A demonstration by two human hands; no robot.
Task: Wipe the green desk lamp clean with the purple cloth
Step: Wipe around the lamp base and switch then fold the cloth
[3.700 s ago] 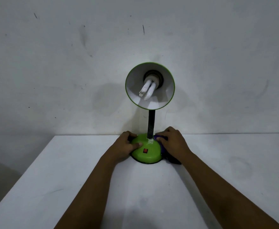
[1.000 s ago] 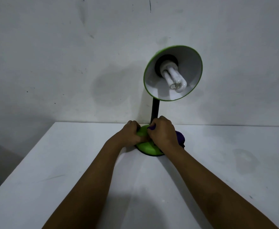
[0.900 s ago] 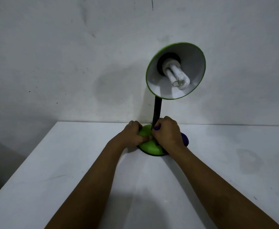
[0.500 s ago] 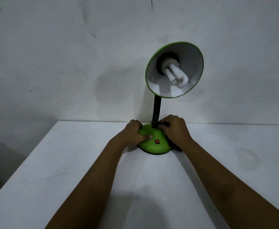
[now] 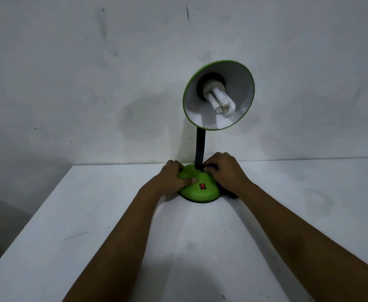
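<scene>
The green desk lamp stands near the table's far edge, its round green base [image 5: 198, 194] carrying a red switch [image 5: 203, 186]. A black neck [image 5: 199, 147] rises to the green-rimmed shade [image 5: 239, 83] with a white bulb [image 5: 221, 102]. My left hand [image 5: 174, 176] grips the left side of the base, thumb across its top. My right hand [image 5: 225, 172] presses the purple cloth [image 5: 210, 165] against the right side of the base beside the neck. Most of the cloth is hidden under that hand; a dark bit shows at the base's right foot.
The white table [image 5: 91, 225] meets a grey-white wall [image 5: 91, 83] right behind the lamp. The table's left edge drops off into dark space at the lower left.
My right hand with the cloth slid from the front of the base round to its right side, uncovering the red switch. The shade swung slightly. My left hand kept its hold.
</scene>
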